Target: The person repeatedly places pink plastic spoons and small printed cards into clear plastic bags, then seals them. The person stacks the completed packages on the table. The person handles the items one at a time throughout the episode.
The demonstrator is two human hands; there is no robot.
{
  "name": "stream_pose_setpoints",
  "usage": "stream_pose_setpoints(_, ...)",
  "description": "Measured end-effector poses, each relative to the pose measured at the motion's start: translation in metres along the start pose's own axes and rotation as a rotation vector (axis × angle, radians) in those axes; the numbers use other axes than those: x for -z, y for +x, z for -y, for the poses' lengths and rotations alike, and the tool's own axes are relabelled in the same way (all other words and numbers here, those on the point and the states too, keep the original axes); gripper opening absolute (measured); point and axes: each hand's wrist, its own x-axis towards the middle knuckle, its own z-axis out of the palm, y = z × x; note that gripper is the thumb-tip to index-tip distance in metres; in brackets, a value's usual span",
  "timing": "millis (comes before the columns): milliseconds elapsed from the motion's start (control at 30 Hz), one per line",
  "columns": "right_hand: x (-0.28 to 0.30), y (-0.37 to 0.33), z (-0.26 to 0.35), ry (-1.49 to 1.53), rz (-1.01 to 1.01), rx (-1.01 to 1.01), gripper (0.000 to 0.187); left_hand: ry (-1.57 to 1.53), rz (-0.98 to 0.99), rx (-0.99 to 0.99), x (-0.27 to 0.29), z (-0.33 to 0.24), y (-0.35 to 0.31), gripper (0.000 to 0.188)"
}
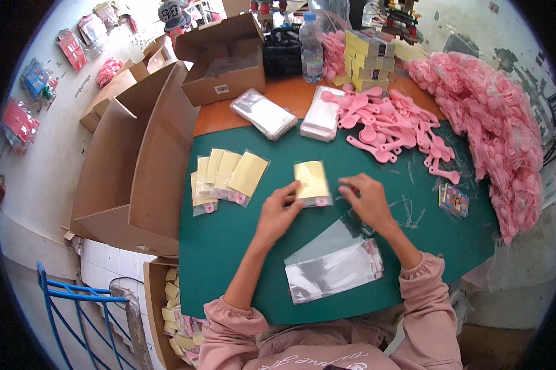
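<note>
A clear plastic packet (312,179) with a pale yellow card and a pink piece at its lower edge lies in front of me on the green table mat (228,246). My left hand (282,213) pinches its left edge between thumb and fingers. Just off its right edge, my right hand (365,200) is held with bent fingers apart and nothing visible in them. Below the hands, empty clear plastic bags (333,271) are fanned out. Several similar packets (228,176) with yellow cards lie overlapping to the left.
Pink scoops (383,126) are heaped at the back right, beside a large mass of bagged pink scoops (475,105). Two bag stacks (264,114) and a water bottle (312,49) stand behind. Cardboard boxes (161,148) line the left. Small printed cards (453,201) lie at right.
</note>
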Motion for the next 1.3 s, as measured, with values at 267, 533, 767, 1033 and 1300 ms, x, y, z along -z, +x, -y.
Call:
stream_pose_setpoints(267, 0.005, 0.063, -0.093, -0.64, -0.196, 0.019, 0.02, 0.792, -0.095, -0.443, -0.006, -0.032, -0.01, 0.028)
stream_pose_setpoints(533, 0.035, 0.048, -0.064, -0.524, -0.203, 0.059, 0.019, 0.412, 0.272, -0.308, -0.064, -0.026, -0.024, 0.031)
stream_pose_setpoints(767, 0.043, 0.013, -0.013, 0.688, -0.335, -0.171, 0.014, 0.275, 0.248, -0.251, -0.051, -0.028, -0.017, 0.022)
stream_pose_setpoints(1033, 0.036, 0.005, 0.01, 0.591, -0.257, -0.084, 0.007, 0.037, 0.253, -0.235, -0.046, -0.016, -0.01, 0.011)
stream_pose_setpoints(1300, 0.036, 0.005, 0.0, 0.197, -0.21, -0.023, 0.019, -0.495, 0.31, 0.106, -0.032, -0.017, -0.004, 0.021)
